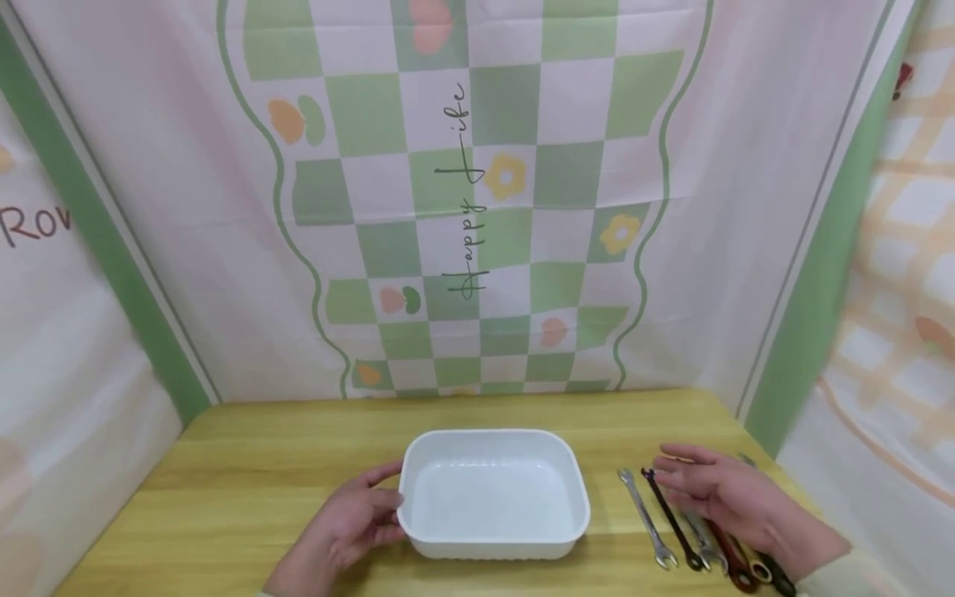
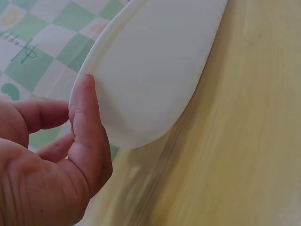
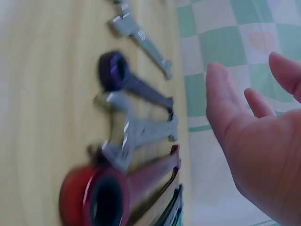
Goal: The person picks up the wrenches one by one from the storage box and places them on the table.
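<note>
A white rectangular plastic tub (image 1: 492, 543) sits on the wooden table, its inside bare. My left hand (image 1: 358, 518) is at the tub's left side, with fingertips touching the wall and rim; in the left wrist view, one finger of the left hand (image 2: 61, 160) lies against the outer wall. Over a row of several wrenches hovers my right hand (image 1: 734, 497), fingers spread and holding nothing. The row includes a silver wrench (image 1: 646, 518), a dark purple wrench (image 1: 674, 521) and a red wrench (image 3: 150, 176). The hand partly hides the rightmost ones in the head view.
The wooden table (image 1: 283, 448) ends at the back against a green-and-white checkered cloth (image 1: 507, 108). More cloth hangs along the left and right sides.
</note>
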The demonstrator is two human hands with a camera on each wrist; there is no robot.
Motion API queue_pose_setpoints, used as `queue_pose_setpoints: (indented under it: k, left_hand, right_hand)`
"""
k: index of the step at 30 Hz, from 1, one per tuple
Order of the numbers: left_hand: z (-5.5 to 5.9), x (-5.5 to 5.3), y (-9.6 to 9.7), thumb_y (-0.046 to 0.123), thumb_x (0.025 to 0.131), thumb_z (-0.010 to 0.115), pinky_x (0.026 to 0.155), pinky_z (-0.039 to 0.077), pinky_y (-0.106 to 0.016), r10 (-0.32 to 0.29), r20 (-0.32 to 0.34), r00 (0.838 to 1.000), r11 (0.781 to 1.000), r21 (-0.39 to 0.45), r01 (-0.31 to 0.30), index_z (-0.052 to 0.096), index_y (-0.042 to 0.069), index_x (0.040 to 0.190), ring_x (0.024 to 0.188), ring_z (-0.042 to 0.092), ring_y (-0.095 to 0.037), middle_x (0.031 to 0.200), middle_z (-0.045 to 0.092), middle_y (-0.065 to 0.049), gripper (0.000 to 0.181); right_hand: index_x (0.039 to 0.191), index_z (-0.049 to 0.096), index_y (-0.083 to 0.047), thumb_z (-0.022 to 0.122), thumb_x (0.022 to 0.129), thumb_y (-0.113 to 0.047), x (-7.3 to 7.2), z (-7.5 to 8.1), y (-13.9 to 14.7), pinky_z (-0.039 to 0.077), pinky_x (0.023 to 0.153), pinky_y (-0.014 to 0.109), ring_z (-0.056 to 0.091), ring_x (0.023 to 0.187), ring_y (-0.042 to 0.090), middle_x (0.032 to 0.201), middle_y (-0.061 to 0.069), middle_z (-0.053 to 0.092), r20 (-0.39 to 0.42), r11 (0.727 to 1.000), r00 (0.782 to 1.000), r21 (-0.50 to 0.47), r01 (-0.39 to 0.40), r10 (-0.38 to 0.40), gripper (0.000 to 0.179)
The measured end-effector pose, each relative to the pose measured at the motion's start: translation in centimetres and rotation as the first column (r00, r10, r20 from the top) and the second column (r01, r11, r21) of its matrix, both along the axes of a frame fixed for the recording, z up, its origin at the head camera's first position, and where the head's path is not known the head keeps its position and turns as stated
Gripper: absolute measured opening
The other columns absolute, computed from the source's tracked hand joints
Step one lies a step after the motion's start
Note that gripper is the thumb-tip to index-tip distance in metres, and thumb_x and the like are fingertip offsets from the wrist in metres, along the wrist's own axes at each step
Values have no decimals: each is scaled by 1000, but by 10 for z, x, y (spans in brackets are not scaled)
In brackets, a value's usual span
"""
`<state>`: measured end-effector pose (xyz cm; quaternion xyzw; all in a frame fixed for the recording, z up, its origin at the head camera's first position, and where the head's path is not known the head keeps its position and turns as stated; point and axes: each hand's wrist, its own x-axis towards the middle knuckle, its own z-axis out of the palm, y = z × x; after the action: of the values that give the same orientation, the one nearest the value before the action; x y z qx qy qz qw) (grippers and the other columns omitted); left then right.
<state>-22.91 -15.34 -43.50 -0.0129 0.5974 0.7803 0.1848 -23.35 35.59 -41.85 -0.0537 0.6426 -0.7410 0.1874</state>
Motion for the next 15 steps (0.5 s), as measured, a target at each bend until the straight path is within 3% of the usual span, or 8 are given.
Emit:
queue_pose_setpoints:
  k: [3, 5, 7, 9, 10, 12, 14, 15]
  left_hand:
    - [-2, 0, -1, -4, 87, 61, 67, 59, -35, -10, -12, 1000, 1000, -7, 10, 30, -4, 152, 76, 61, -21, 87, 60, -14, 72]
    - [-4, -1, -2, -3, 87, 62, 67, 59, -36, -18, -16, 1000, 1000, -25, 18, 30, -4, 152, 76, 61, -22, 88, 61, -15, 72]
    - [-4, -1, -4, 1, 90, 63, 68, 60, -37, -22, -23, 999, 997, -68, 21, 30, -4, 151, 77, 62, -22, 92, 61, -16, 71]
    - [-2, -2, -8, 7, 92, 63, 67, 60, -39, -11, -43, 999, 989, -149, 5, 30, -4, 151, 77, 62, -23, 98, 59, -18, 69]
    - [1, -1, -9, 10, 93, 63, 67, 60, -40, -2, -62, 998, 979, -205, -11, 30, -4, 151, 78, 62, -24, 102, 58, -21, 68]
    - [8, 0, -13, 18, 97, 62, 68, 59, -42, 6, -130, 991, 930, -363, -53, 31, -3, 152, 81, 61, -27, 109, 56, -21, 66]
    - [18, 4, -15, 33, 101, 58, 79, 56, -53, -46, -225, 973, 807, -582, -96, 32, -2, 153, 94, 62, -37, 120, 55, -27, 68]
    - [21, 5, -15, 40, 101, 54, 85, 53, -59, -86, -269, 959, 718, -685, -128, 32, -2, 153, 102, 60, -43, 127, 53, -30, 70]
  right_hand:
    - [153, 16, 10, 51, 103, -7, 0, 5, -7, 41, 106, 48, 56, 122, 28, 133, 9, 58, 17, 998, 1000, -65, 12, -11, 64]
    - [153, 17, 11, 50, 104, -10, 2, 8, -16, 42, 106, 47, 57, 121, 28, 132, 10, 58, -1, 999, 999, -29, 35, -35, 62]
    - [152, 18, 12, 52, 104, -15, 6, 13, -29, 45, 103, 45, 57, 121, 29, 137, 17, 55, -63, 992, 995, 101, 78, -72, 64]
    - [151, 25, 11, 55, 103, -22, 11, 21, -44, 49, 98, 46, 56, 120, 33, 141, 24, 50, -174, 934, 981, 330, 136, -82, 65]
    - [150, 29, 10, 57, 102, -27, 14, 24, -52, 50, 97, 48, 55, 121, 37, 143, 27, 47, -233, 874, 970, 454, 172, -70, 67]
    - [149, 37, 5, 58, 100, -39, 19, 33, -69, 48, 96, 56, 50, 123, 45, 145, 30, 42, -328, 701, 945, 671, 240, -10, 69]
    - [148, 42, 3, 56, 97, -53, 22, 36, -86, 44, 94, 65, 45, 125, 53, 144, 33, 41, -404, 474, 909, 822, 315, 98, 77]
    - [148, 44, 0, 55, 95, -59, 24, 36, -94, 40, 94, 70, 40, 126, 56, 145, 34, 40, -426, 365, 894, 861, 353, 140, 80]
